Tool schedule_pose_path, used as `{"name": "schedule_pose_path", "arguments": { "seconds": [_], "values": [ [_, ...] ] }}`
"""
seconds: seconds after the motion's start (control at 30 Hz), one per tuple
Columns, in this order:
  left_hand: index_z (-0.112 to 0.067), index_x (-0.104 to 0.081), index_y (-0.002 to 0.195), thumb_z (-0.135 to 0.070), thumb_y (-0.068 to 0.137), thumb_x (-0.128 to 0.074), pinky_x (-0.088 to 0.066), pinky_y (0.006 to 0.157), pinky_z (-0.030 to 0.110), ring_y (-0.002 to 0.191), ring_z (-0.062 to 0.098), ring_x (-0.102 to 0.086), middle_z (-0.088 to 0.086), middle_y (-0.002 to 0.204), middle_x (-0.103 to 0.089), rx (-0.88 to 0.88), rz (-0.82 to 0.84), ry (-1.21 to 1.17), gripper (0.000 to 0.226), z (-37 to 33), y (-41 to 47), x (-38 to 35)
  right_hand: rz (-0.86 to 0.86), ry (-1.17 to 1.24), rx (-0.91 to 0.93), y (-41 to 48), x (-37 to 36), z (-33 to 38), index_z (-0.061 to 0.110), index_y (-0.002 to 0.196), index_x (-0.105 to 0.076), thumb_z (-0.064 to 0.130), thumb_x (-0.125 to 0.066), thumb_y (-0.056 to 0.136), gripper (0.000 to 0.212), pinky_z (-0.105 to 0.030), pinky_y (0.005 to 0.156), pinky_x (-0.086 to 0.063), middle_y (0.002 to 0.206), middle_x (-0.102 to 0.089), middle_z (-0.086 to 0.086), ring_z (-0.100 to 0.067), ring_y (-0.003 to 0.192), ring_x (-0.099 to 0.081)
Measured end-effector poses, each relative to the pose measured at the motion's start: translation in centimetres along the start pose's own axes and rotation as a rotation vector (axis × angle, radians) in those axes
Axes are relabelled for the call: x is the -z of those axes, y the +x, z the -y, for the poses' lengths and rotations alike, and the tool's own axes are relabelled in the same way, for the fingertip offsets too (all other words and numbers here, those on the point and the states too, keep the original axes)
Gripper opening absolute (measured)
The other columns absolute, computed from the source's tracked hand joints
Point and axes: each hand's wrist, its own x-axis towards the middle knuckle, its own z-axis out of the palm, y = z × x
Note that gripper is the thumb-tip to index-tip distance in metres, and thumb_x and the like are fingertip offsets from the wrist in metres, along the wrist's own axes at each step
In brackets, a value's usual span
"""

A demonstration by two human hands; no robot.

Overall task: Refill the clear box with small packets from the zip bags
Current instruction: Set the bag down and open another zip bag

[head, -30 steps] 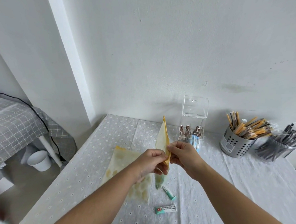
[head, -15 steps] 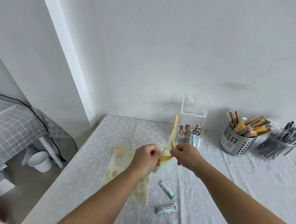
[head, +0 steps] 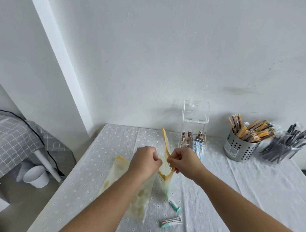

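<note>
Your left hand [head: 146,162] and right hand [head: 184,161] each pinch one side of the yellow-edged mouth of a zip bag [head: 165,180], fingers curled, holding it upright between them (its lower end hangs toward the tablecloth [head: 215,199]). The clear box [head: 193,135] stands just beyond your right hand, lid tipped up. A second zip bag [head: 118,170] lies flat under your left forearm, and two loose packets, one green-tipped [head: 175,205] and one printed [head: 170,222], lie nearer you.

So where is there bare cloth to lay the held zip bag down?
Free: cloth right of the right hand, before the metal holder; the far strip between wall and flat zip bag. Crowded: around the left hand and two loose packets.
</note>
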Motion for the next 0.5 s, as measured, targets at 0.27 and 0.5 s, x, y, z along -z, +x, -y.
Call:
{"name": "schedule_pose_path", "arguments": {
  "seconds": [0.27, 0.5],
  "values": [
    [-0.019, -0.051, 0.056, -0.009, 0.075, -0.062, -0.051, 0.060, 0.033, 0.055, 0.019, -0.057, -0.006, 0.052, -0.056, -0.120, -0.044, 0.050, 0.023, 0.0, 0.7, 1.8, -0.090, -0.189, -0.080, 0.2, 1.4, -0.7, 0.017, 0.074, -0.054, 0.015, -0.066, 0.074, 0.012, -0.023, 0.055, -0.042, 0.071, -0.057, 0.002, -0.016, 0.065, -0.053],
    [-0.025, -0.053, 0.069, -0.024, 0.071, -0.065, -0.048, 0.058, 0.029, 0.065, 0.015, -0.061, -0.006, 0.067, -0.064, -0.137, -0.004, 0.139, 0.012, -0.9, -0.5, 1.4, -0.195, 0.048, 0.034, 1.6, 0.4, 1.8, 0.008, 0.072, -0.067, 0.009, -0.069, 0.079, 0.007, -0.033, 0.065, -0.054, 0.063, -0.068, -0.007, -0.016, 0.057, -0.060]
  ]
}}
